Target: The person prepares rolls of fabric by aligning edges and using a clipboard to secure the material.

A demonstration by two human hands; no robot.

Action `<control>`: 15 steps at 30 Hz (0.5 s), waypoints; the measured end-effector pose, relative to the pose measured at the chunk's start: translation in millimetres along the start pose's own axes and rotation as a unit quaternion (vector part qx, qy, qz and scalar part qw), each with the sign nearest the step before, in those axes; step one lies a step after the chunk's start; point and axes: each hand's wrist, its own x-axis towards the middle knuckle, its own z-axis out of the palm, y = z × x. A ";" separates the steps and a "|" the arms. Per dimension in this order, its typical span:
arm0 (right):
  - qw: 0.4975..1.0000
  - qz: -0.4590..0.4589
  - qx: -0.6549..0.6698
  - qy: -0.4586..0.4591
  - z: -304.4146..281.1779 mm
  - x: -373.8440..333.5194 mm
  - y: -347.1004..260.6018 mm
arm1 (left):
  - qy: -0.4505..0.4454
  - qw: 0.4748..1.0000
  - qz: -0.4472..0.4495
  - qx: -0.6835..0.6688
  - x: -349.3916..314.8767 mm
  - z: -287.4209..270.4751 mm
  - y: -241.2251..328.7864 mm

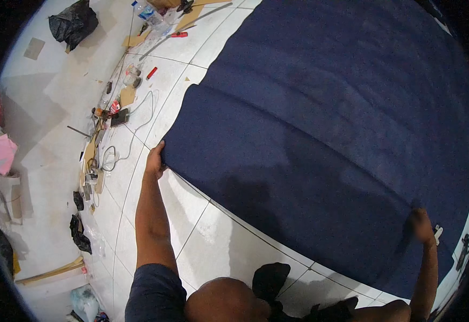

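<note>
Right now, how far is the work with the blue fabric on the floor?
Done: the dark blue fabric lies spread over the white tiled floor, one layer folded over another. In hand: the left hand grips the near edge's left corner, the right hand its right end. Left: that edge is still lifted, not flat, and ripples cross the cloth.

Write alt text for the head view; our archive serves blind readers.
A person's left hand and right hand grip the near edge of a large dark blue fabric sheet spread over a white tiled floor. Tools, cables and scraps litter the floor at left.
</note>
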 end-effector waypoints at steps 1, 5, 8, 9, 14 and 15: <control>0.997 0.061 0.056 0.001 -5.1 -5.1 -13.3 | 0.011 1.000 0.023 0.013 -8.3 25.8 1.0; 0.987 0.080 0.141 -0.007 -11.5 -6.6 -25.3 | 0.104 0.991 0.010 0.088 -22.6 17.9 -0.4; 0.990 0.100 0.087 -0.036 -15.2 -8.3 -41.4 | 0.099 0.990 -0.010 0.103 -36.1 5.0 -7.5; 0.990 0.104 0.087 -0.036 -11.8 -9.7 -32.0 | 0.132 0.986 0.001 0.101 -39.3 8.6 -14.0; 0.991 0.066 0.116 -0.030 -4.4 -26.0 -19.7 | 0.205 0.959 0.085 0.175 -9.0 10.6 -45.4; 0.990 0.076 0.114 -0.021 -2.3 -31.6 -25.7 | 0.271 0.928 0.133 0.219 2.0 13.3 -53.6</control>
